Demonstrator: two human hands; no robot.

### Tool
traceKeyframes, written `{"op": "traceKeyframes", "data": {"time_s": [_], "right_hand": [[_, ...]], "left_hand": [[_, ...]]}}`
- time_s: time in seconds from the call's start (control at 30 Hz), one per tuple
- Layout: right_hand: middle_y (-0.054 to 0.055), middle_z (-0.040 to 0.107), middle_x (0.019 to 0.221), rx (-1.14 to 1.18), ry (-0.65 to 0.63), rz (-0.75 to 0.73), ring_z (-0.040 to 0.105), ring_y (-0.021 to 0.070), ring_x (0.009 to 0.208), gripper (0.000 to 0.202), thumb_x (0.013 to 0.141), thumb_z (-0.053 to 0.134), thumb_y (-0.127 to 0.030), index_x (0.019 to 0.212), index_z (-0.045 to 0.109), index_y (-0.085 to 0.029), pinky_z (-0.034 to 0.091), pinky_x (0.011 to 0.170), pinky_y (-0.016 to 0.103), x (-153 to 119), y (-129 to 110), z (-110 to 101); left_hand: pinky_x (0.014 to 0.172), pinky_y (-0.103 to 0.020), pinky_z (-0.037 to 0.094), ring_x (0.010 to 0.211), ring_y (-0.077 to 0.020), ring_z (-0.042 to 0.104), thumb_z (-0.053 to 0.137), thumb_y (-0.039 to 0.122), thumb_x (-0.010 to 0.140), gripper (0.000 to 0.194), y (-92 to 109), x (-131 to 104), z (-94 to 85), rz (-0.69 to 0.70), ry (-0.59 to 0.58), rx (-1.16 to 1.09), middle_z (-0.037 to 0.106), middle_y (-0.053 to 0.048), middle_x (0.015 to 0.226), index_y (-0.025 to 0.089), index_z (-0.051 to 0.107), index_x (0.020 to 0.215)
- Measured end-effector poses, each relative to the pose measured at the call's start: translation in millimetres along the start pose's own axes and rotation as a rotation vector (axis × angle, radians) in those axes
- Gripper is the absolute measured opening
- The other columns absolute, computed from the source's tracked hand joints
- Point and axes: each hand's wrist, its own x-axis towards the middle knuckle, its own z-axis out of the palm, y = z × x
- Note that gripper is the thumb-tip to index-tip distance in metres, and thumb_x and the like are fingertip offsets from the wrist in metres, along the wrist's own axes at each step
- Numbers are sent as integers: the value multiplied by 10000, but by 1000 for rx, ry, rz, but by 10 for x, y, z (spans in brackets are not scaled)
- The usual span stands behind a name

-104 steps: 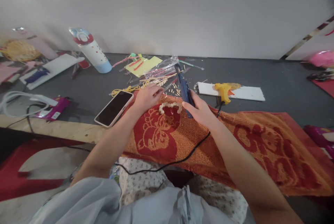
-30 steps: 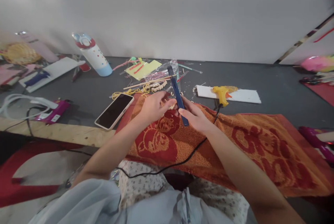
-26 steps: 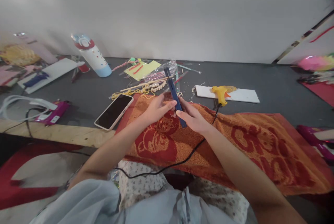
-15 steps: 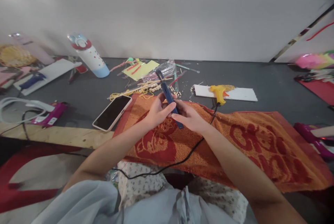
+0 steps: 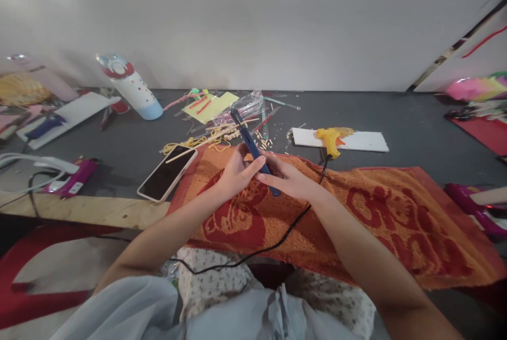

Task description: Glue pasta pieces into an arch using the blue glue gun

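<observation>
A long, slim blue box cutter (image 5: 254,145) is held at a slant over the towel, its dark end pointing away from me. My left hand (image 5: 242,168) grips it from the left with the thumb along its side. From the right, my right hand (image 5: 283,173) closes round its lower part, thumb against it. Beyond the hands, a thin wooden stick (image 5: 198,144) runs from above the phone (image 5: 166,175) toward the cutter's far end; whether they touch I cannot tell. Under both hands lies an orange and red towel (image 5: 293,229).
A yellow glue gun (image 5: 331,140) rests on a white strip (image 5: 368,141), its black cord crossing the towel. Yellow string (image 5: 174,147), plastic wrap (image 5: 247,105) and a yellow sheet (image 5: 214,107) lie behind. A water bottle (image 5: 137,92) stands left, near a purple power strip (image 5: 75,179).
The wooden stick's near end has swung toward me and now crosses over the phone. Both hands keep hold of the box cutter, which tilts slightly more to the left. The view has shifted a little.
</observation>
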Motion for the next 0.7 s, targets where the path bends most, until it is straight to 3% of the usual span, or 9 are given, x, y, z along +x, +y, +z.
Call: {"op": "traceKeyframes", "data": {"time_s": [0.23, 0.33, 0.5, 0.7], "right_hand": [[115, 521, 1454, -36, -14, -47, 487, 292, 1342, 640, 910, 558, -523, 1457, 437, -214, 365, 1149, 498, -6, -11, -5], [109, 502, 1464, 0, 20, -44, 475, 290, 1344, 622, 891, 577, -550, 1409, 491, -216, 357, 1150, 486, -8, 24, 35], [113, 588, 1319, 28, 57, 27, 540, 295, 1242, 607, 868, 574, -604, 1328, 548, -208, 405, 1097, 505, -11, 76, 91], [127, 559, 1384, 14, 73, -3, 505, 287, 1304, 639, 874, 543, -638, 1343, 531, -204, 351, 1144, 466, -13, 52, 132]], "left_hand": [[869, -375, 519, 953, -207, 614, 671, 642, 777, 539, 68, -7, 11, -19, 16, -100, 628, -72, 1002, 188, 515, 1024], [901, -384, 515, 984, -202, 619, 681, 630, 777, 569, 41, -20, 29, -50, -58, -200, 640, -67, 1051, 211, 480, 1105], [958, -408, 500, 1086, -218, 619, 733, 527, 783, 572, -21, -41, 24, -87, -180, -373, 630, -97, 1167, 218, 427, 1156], [945, -376, 502, 1069, -203, 609, 720, 507, 804, 553, -8, -72, 5, -59, -148, -365, 604, -95, 1163, 208, 438, 1173]]}}
